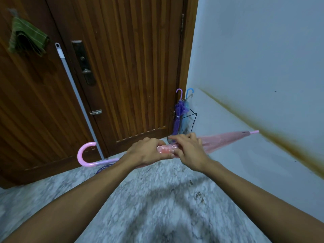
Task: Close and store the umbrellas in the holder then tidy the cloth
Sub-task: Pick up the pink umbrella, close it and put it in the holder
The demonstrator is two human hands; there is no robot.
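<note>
Head view. The pink umbrella [226,139] is held level across the body, folded, with its hooked handle [84,155] out to the left of the left hand [147,152] and its tip [254,132] well out to the right of the right hand [190,151].

Risks, as judged. The canopy folds are loose under the fingers; if the wrap is not secured before release, the canopy may spring open again. The tip extends toward the wall [263,50] and looks close to it; a swing to the right could scrape it. The wire holder [192,120], just beyond the right hand, looks light and already carries a purple umbrella [178,118] and a blue umbrella [186,113]; a hard insertion could tip it. The strap or fastener is not discernible.

Hand pose. Both forearms reach forward and converge. The left hand is curled closed around the gathered canopy near the handle end, knuckles up, thumb toward the right hand. The right hand lies over the canopy just beside it, fingers bent and pressing on the folds, partly closed on the fabric rather than fully wrapped.

Remaining items. A green cloth [26,37] hangs on the door [131,58], far up and left of the left hand, untouched. A pale pole [73,88] leans against the door.
</note>
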